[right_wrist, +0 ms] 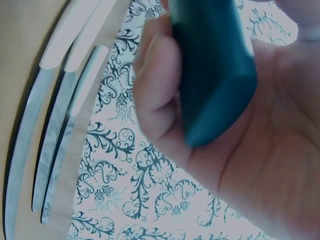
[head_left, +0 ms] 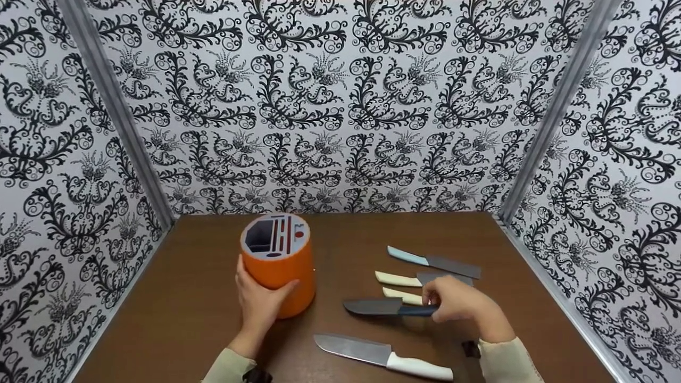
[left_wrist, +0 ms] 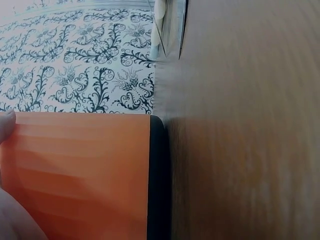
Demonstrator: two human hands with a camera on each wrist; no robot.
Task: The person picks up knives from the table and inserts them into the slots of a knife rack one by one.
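An orange cylindrical knife block (head_left: 295, 276) with a grey slotted top stands upright at the left of the table. My left hand (head_left: 259, 306) grips its near side, thumb and fingers spread round the wall. In the left wrist view the block's orange wall (left_wrist: 85, 170) and dark base show. My right hand (head_left: 463, 304) holds a dark-bladed kitchen knife (head_left: 372, 306) by its dark blue handle, the blade pointing left toward the block. The right wrist view shows the fingers curled round that handle (right_wrist: 215, 75). No knives show in the block's slots.
Nearest the front lies a knife with a white handle (head_left: 420, 367). Beyond my right hand are two knives with cream handles (head_left: 396, 279) and a light-blue-handled knife (head_left: 407, 255), blades to the right. Patterned walls (head_left: 319, 106) enclose the brown table (head_left: 202, 255).
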